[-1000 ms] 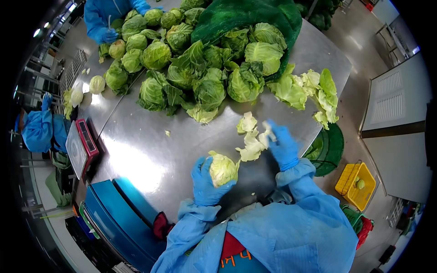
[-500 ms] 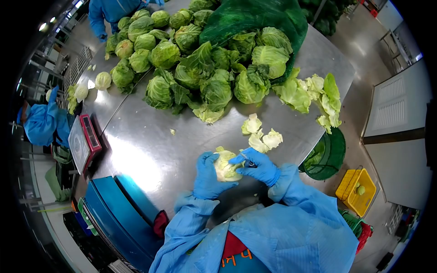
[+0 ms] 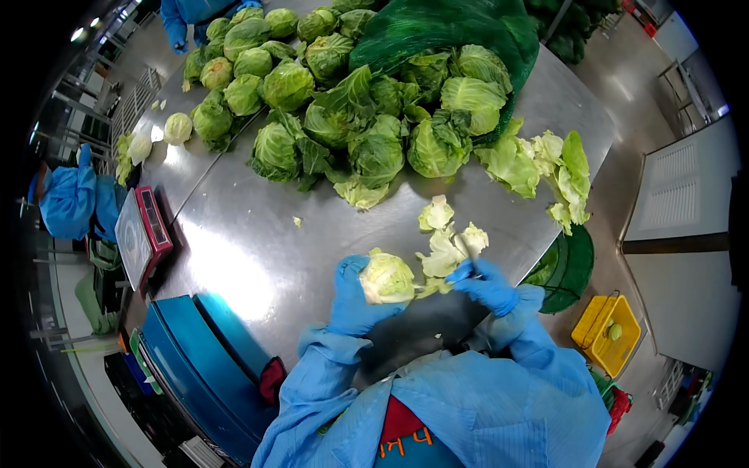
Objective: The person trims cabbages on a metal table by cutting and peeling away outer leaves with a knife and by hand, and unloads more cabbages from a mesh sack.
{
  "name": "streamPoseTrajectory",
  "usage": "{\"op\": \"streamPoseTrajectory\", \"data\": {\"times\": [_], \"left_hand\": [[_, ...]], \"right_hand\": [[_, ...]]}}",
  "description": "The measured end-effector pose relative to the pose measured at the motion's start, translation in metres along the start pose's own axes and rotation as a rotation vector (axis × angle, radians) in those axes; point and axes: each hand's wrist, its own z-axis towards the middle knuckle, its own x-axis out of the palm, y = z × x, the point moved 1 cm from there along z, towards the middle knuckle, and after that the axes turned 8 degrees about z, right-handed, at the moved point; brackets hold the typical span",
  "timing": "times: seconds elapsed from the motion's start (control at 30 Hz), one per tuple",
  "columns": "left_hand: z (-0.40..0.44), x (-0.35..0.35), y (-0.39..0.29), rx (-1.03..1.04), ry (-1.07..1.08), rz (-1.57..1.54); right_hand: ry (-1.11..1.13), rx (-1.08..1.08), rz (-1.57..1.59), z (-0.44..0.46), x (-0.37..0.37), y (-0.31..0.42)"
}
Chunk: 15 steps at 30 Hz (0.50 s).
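Observation:
My left hand (image 3: 353, 300), in a blue glove, is wrapped round the left side of a small trimmed cabbage (image 3: 388, 278), pale green and whitish. To its right, my right hand (image 3: 489, 288), gloved too, is closed on a small knife (image 3: 466, 248); its blurred blade points up and away from me. A piece of pale leaf (image 3: 434, 287) lies at the right fingertips; whether they pinch it is unclear. Just beyond, several torn pale leaves (image 3: 441, 251) rest on the steel table (image 3: 312, 257).
Untrimmed cabbages (image 3: 377, 156) are heaped at the back, some spilling from a green mesh sack (image 3: 460, 35). Larger leaves (image 3: 573, 175) lie right, above a green basket (image 3: 573, 269). A scale (image 3: 144, 238) and blue bins (image 3: 191, 374) stand left. Co-workers (image 3: 70, 199) are at the far left and back.
My right hand has moved right, away from the cabbage, with the knife and a piece of leaf beside it. My left hand still holds the cabbage, which now shows more fully.

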Motion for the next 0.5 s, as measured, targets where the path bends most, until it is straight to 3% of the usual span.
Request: {"op": "streamPoseTrajectory", "data": {"times": [0.07,0.2,0.23,0.33,0.4,0.5], "left_hand": [[0.002,-0.001,0.000,-0.056,0.000,-0.097],[0.006,0.001,0.000,-0.065,0.029,0.013],[0.008,0.003,-0.002,-0.057,0.037,0.060],[0.012,0.010,-0.018,-0.032,-0.046,0.177],[0.019,0.021,-0.012,0.105,0.160,0.248],[0.020,0.022,-0.013,0.109,0.022,0.325]], "right_hand": [[-0.148,-0.182,-0.246,0.012,-0.044,-0.027],[-0.517,-0.515,-0.741,0.021,-0.030,-0.004],[-0.428,-0.579,-0.621,0.029,-0.016,-0.006],[-0.010,-0.479,-0.466,0.023,0.041,0.019],[0.162,-0.429,-0.527,0.024,0.064,0.031],[0.097,-0.532,-0.586,0.026,0.067,0.022]]}}
